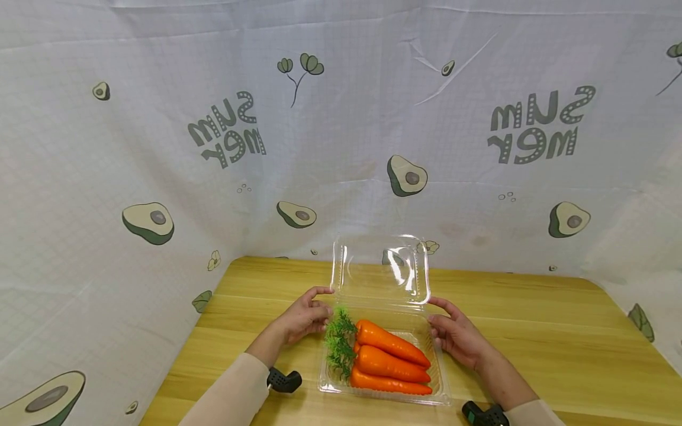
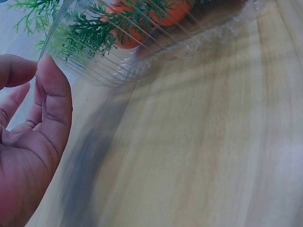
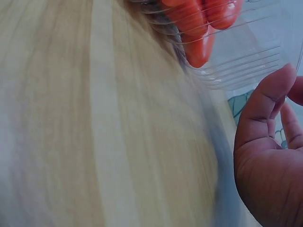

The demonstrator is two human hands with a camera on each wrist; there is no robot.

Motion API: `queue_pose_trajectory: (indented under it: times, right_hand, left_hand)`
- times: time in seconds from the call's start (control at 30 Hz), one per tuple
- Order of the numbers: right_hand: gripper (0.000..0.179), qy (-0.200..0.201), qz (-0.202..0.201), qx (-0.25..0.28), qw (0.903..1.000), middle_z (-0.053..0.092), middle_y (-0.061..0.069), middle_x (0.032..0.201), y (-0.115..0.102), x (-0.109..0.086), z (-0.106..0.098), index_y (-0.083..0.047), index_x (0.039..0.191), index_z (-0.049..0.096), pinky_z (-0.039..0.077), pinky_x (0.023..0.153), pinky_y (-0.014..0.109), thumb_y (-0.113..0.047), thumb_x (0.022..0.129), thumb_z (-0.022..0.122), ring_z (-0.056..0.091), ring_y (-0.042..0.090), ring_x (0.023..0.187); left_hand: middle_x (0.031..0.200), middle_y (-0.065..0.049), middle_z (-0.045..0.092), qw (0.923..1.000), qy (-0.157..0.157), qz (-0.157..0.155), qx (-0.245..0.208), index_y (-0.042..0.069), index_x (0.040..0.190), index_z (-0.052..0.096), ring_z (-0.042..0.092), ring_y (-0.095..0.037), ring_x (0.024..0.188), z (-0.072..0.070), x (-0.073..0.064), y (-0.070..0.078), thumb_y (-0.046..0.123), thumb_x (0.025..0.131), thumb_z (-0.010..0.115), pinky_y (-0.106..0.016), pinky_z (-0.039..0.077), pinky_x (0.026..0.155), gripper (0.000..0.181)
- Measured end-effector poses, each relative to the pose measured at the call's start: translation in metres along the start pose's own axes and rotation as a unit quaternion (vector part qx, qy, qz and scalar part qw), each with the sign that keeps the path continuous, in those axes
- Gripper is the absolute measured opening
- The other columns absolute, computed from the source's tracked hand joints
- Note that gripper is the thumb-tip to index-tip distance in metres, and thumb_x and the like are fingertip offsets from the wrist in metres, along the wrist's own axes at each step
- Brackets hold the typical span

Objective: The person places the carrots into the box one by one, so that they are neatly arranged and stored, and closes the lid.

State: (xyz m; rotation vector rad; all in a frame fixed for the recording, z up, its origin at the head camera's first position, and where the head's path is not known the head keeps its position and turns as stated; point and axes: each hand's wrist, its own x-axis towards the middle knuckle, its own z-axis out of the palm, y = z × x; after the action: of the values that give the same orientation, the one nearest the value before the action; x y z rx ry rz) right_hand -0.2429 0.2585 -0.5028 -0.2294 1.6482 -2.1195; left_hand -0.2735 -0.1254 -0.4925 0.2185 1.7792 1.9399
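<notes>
A clear plastic clamshell container [image 1: 383,397] sits on the table with its lid [image 1: 367,269] raised at the back. Inside lie several orange carrots [image 1: 393,364], their green leafy tops [image 1: 339,343] at the left end. My left hand [image 1: 303,316] is at the container's back left, thumb and a finger pinching its rim in the left wrist view; the index finger reaches the lid's lower corner. On the opposite side my right hand [image 1: 459,337] pinches the rim near the back right, its index finger by the lid's right corner. The exact fingertip contact on the lid is hard to tell.
The wood-grain table [image 1: 533,331] extends to both sides of the container. Behind and to the left hangs a white cloth [image 1: 341,136] printed with avocados and lettering. A black wrist device [image 1: 284,380] is on the left arm, another [image 1: 485,414] on the right.
</notes>
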Motion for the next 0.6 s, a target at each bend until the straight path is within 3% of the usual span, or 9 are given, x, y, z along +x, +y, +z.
queue_pose_trajectory:
  times: [0.23,0.6]
  right_hand:
    - [0.037,0.013,-0.009,-0.011,0.9998,0.060,-0.011,0.085,0.0008,0.0000,0.0017,-0.038,0.129,0.052,0.050,0.061,0.015,-0.009,0.107,0.048,0.057,0.002,0.071]
    - [0.033,0.066,-0.018,-0.033,0.9971,0.058,-0.010,0.080,-0.0009,0.0025,0.0069,-0.034,0.127,0.051,0.050,0.058,0.015,-0.009,0.105,0.052,0.055,0.003,0.068]
  left_hand:
    - [0.089,0.002,0.053,1.0000,-0.004,0.005,0.000,0.006,0.151,0.034,0.053,-0.011,0.075,-0.0004,0.0002,-0.0009,0.001,0.101,0.055,-0.024,0.051,0.066,0.054]
    - [0.090,0.002,0.054,0.9998,0.006,0.016,0.006,0.006,0.150,0.036,0.052,-0.012,0.075,0.0013,0.0031,-0.0008,0.005,0.102,0.056,-0.025,0.050,0.067,0.052]
